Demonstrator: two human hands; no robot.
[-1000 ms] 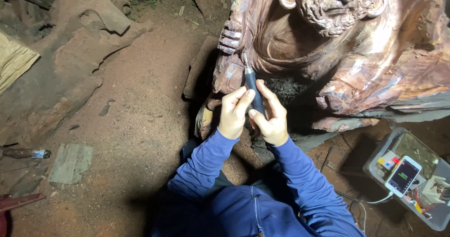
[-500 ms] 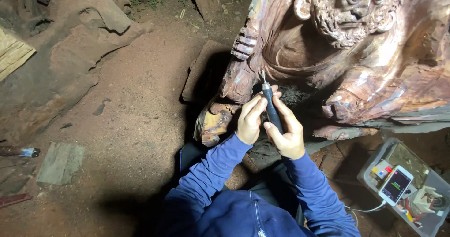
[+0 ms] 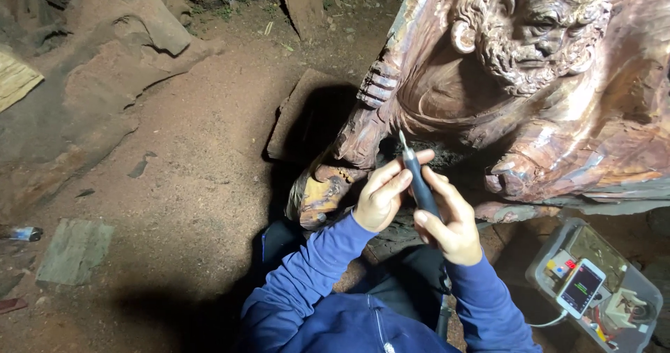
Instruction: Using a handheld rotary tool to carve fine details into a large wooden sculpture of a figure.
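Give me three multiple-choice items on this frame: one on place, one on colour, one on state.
1. Where is the tray with the phone?
A. lower right of the view
B. upper left of the view
C. on top of the carving

2. What colour are the person's sleeves?
A. red
B. blue
C. white

3. How is the pen-shaped rotary tool held?
A. lying on the ground
B. in the left hand only
C. gripped by both hands, tip up

Key: 1 A, the tray sits lower right, phone in it. 2 B, the sleeves are blue. 3 C, left hand and right hand grip the rotary tool by the carving.
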